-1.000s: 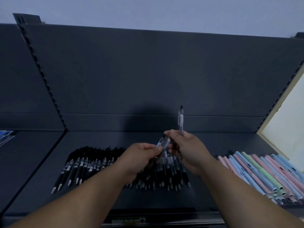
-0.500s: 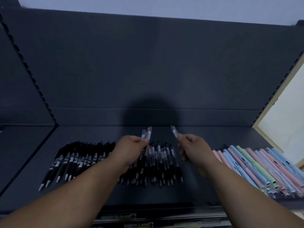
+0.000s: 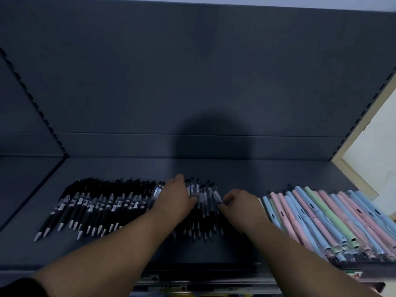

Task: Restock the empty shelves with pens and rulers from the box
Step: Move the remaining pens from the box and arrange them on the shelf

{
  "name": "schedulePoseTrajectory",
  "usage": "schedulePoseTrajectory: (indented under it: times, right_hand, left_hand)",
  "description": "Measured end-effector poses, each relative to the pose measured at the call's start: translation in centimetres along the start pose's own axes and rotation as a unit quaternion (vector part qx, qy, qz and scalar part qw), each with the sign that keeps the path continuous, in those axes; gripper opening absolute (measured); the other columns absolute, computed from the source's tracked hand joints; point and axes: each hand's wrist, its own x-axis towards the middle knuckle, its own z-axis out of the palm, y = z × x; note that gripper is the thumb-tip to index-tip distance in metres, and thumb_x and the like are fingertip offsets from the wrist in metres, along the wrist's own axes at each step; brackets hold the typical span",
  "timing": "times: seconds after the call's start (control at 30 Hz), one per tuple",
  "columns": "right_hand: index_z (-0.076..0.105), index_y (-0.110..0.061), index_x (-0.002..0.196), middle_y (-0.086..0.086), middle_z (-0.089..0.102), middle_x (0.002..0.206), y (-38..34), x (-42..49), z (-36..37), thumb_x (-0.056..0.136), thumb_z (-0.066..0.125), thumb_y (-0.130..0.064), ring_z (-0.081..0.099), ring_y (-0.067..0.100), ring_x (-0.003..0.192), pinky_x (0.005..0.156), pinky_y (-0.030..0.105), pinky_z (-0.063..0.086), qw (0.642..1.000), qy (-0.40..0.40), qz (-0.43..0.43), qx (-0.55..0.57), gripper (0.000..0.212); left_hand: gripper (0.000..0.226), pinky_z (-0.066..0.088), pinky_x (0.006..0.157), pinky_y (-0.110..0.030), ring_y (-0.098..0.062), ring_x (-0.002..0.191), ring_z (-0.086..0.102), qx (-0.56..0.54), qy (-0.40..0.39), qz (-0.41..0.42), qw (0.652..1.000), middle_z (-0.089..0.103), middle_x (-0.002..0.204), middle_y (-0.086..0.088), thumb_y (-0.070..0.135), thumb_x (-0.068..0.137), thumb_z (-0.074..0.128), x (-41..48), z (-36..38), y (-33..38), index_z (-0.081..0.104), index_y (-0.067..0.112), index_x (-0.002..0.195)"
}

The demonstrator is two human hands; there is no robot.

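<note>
Both hands just dropped onto our 12 o'clock row (image 3: 199, 194), placing. Our right hand (image 3: 240, 202) pinches a clear pen (image 3: 216, 196); left hand (image 3: 175, 200) grip unclear.

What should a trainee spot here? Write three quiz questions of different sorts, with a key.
1. True or false: the pastel pens lie right of the black pens.
2. The left hand and right hand both reach onto the: A) black pens B) clear pens C) pastel pens
3. Fill the blank: the black pens' silver tips point toward the ___ edge of the shelf.

Key: 1 true; 2 B; 3 front.
</note>
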Motion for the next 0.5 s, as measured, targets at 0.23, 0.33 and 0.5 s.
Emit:
schedulePoseTrajectory:
  times: [0.23, 0.33, 0.5]
  right_hand:
    - [0.06, -0.018, 0.114, -0.002, 0.065, 0.098, -0.1, 0.0, 0.5, 0.09, 0.066, -0.034, 0.052, 0.008, 0.08, 0.067, 0.015, 0.037, 0.998, 0.006, -0.035, 0.046, 0.03]
    - [0.062, -0.018, 0.115, -0.007, 0.059, 0.089, -0.2, 0.0, 0.7, 0.089, 0.068, -0.032, 0.052, 0.005, 0.08, 0.067, 0.012, 0.037, 0.998, -0.006, -0.056, 0.037, 0.03]
    - [0.062, -0.017, 0.119, -0.008, 0.056, 0.091, 0.2, 0.3, 0.8, 0.092, 0.064, -0.029, 0.05, 0.005, 0.083, 0.072, 0.012, 0.035, 0.997, 0.017, -0.071, 0.029, 0.029]
  left_hand:
    - [0.065, 0.015, 0.115, -0.022, -0.014, 0.142, 0.023, 0.038, 0.048, 0.102, 0.993, 0.029, 0.154, 0.004, 0.048, 0.094, 0.051, -1.8, 1.8, -2.6, 0.028, 0.024, 0.15]
    - [0.063, 0.017, 0.119, -0.028, -0.013, 0.145, 0.021, 0.05, 0.03, 0.107, 0.993, 0.026, 0.157, 0.005, 0.053, 0.096, 0.042, -1.9, 2.3, -3.2, 0.024, 0.028, 0.151]
    - [0.053, 0.027, 0.114, -0.026, -0.013, 0.14, 0.029, 0.053, 0.061, 0.112, 0.99, 0.031, 0.154, 0.009, 0.045, 0.098, 0.043, -1.5, 2.0, -3.3, 0.034, 0.028, 0.147]
